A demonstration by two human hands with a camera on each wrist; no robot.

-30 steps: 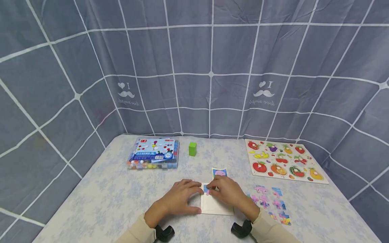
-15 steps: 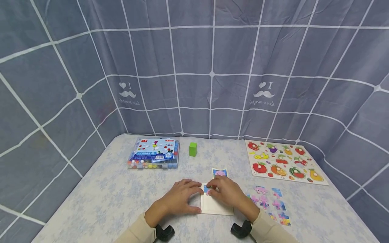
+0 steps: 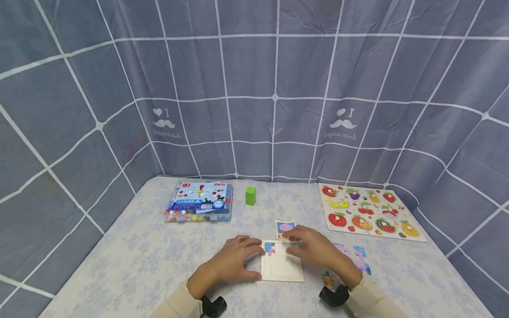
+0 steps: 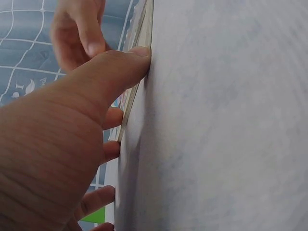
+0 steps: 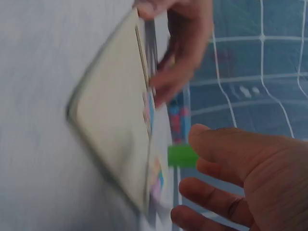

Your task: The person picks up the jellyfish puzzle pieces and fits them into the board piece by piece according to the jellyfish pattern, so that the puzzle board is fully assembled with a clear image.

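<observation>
A cream puzzle tray [image 3: 282,269] lies flat on the table, with one blue-and-pink jigsaw piece [image 3: 270,248] in its far left corner. My left hand [image 3: 234,263] rests against the tray's left side, thumb and fingertips on the edge, as the left wrist view also shows. My right hand [image 3: 316,249] hovers over the tray's right part, fingers loosely bent and holding nothing. Just beyond the tray lies a small picture card [image 3: 283,228], partly overlapped by the right fingertips. Loose jigsaw pieces [image 3: 361,258] lie to the right, some hidden behind my right hand and forearm.
At the back left stands a clear plastic case [image 3: 199,203] of colourful parts, with a green block [image 3: 250,195] beside it. A fruit puzzle board [image 3: 370,214] lies at the back right. A grey grid-patterned curtain [image 3: 254,119] hangs behind the table.
My right hand has let go of the blue-and-pink jigsaw piece in the tray's corner, lifted and moved right, its fingers spreading. My left hand stays at the tray's edge.
</observation>
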